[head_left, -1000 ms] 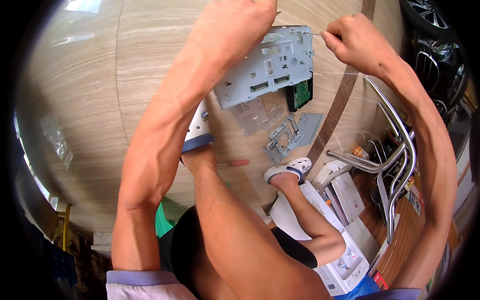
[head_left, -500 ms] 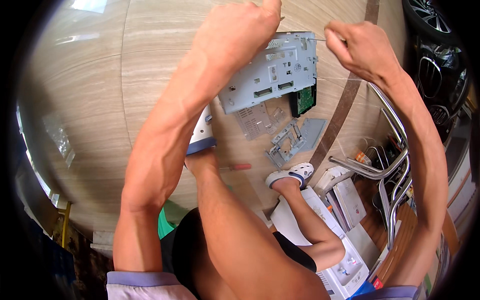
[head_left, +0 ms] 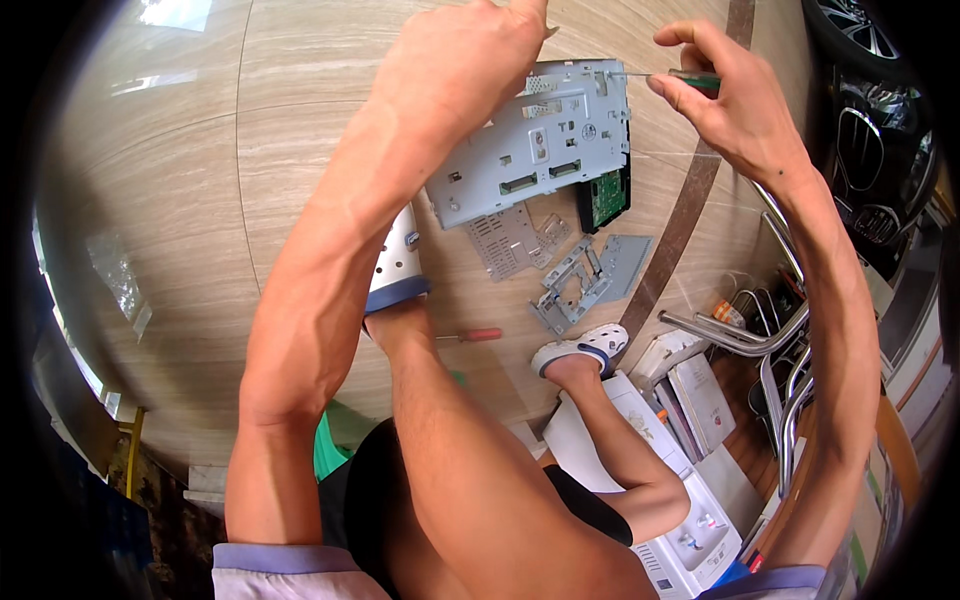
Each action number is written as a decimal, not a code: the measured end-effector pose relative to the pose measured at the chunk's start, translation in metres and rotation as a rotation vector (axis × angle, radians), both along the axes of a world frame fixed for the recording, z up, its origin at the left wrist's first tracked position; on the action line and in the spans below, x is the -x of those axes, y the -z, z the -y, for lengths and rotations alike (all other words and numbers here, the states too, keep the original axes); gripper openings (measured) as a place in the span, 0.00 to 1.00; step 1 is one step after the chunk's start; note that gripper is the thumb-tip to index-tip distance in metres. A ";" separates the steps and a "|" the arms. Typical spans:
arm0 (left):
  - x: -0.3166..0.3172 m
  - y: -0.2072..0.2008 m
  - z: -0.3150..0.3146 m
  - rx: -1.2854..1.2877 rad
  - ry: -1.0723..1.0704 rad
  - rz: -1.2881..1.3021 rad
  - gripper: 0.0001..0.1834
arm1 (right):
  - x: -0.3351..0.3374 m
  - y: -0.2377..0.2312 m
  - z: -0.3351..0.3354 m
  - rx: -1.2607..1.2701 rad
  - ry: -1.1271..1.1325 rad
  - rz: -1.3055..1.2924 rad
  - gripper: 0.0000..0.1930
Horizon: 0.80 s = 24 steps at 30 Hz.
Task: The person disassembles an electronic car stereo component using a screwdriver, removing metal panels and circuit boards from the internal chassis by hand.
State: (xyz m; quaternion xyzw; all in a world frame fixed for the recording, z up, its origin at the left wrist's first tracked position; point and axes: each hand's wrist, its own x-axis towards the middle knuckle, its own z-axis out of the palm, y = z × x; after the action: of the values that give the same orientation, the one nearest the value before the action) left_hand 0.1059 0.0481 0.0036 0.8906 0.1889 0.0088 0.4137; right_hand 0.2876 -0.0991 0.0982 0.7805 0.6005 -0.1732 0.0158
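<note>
A pale grey metal chassis with slots and cut-outs is tilted above the floor at the top centre. My left hand lies over its far left edge and appears closed on it; most of its fingers are hidden or cut off by the frame. At the chassis's right side, my right hand holds a screwdriver by its dark green handle. Index finger and thumb are partly spread around the handle. The thin shaft points left, and its tip is at the upper right corner of the chassis.
Below the chassis lie a green circuit board in a black frame, a perforated plate and a grey metal bracket. A red-handled screwdriver rests between my feet. Chrome tubing and a white appliance stand at the right.
My right hand has loosened from a fist, its index finger lifting, so the screwdriver handle now shows. My left hand and the chassis have shifted slightly left.
</note>
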 end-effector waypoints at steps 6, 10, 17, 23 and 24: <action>-0.005 0.006 -0.001 0.024 -0.022 -0.072 0.07 | 0.008 -0.004 -0.013 0.155 0.172 -0.017 0.13; -0.002 0.007 -0.002 0.104 -0.011 -0.043 0.06 | 0.016 0.003 -0.010 -0.155 0.005 -0.073 0.13; -0.003 0.003 -0.003 0.115 0.000 -0.069 0.05 | 0.010 -0.005 -0.008 0.098 0.168 -0.033 0.14; -0.002 -0.003 -0.004 0.128 0.010 -0.109 0.07 | 0.009 -0.005 -0.005 0.079 0.090 0.026 0.13; 0.000 -0.005 -0.005 0.103 0.020 -0.064 0.07 | 0.006 -0.002 -0.004 0.046 0.124 -0.009 0.13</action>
State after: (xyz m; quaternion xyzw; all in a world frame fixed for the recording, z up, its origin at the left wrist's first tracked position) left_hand 0.1054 0.0531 0.0081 0.8697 0.1934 -0.0338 0.4529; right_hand 0.2814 -0.0954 0.1004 0.8149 0.5468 -0.1911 0.0201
